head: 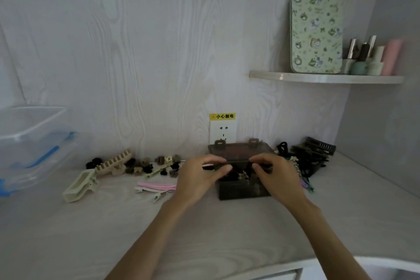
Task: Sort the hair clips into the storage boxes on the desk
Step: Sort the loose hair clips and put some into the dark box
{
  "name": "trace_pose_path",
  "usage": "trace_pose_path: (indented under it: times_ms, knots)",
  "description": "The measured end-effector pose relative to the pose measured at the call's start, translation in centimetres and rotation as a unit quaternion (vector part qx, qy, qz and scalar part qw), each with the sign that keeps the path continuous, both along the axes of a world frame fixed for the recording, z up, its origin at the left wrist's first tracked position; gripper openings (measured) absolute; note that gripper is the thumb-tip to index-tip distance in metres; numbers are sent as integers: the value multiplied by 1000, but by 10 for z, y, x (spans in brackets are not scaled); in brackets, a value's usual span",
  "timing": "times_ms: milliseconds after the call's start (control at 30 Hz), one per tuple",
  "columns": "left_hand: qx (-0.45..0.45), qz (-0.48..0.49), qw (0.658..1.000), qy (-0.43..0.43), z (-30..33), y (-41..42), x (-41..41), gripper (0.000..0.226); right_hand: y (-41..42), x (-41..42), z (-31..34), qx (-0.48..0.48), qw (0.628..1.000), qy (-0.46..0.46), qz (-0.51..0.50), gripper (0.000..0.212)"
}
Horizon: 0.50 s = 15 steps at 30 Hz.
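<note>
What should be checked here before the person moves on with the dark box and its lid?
1. Both hands on the lid: ok. Left hand and right hand pinch the front edge of the lid.
2. Dark box flat on the desk: ok.
3. Clips inside sit below the rim: cannot tell, the hands hide it.
4. Sorting finished: not ok. Small claw clips, a cream clip and pink clips lie loose on the desk.
5. Lid latches free: ok, they stand up unfastened.

We see the dark translucent plastic storage box at centre frame, with small scattered hair clips to its left and the clear plastic tub at the far left.
</note>
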<state>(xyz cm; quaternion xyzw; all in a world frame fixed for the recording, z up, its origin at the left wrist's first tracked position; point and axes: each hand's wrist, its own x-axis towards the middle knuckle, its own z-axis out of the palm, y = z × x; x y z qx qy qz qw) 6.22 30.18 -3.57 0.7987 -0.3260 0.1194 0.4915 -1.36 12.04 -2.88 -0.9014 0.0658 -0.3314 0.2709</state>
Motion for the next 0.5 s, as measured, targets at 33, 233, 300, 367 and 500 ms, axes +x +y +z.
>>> trace_pose_path:
  times_ms: [33,233,300,367,500]
  knots:
    - [-13,30,999,-11,-1,11,6,22,6,2,1,1,1000,-14,7,17]
    - [46,251,966,-50,-17,97,58,22,75,29,8,-32,996,-44,77,19]
    - [106,264,958,-45,-25,119,71,37,101,47,8,-43,992,-13,116,25]
    - [140,256,956,-31,-29,129,77,43,121,65,8,-58,988,35,139,31]
    - [159,239,958,-9,-35,133,79,38,144,99,-2,-91,981,120,119,28]
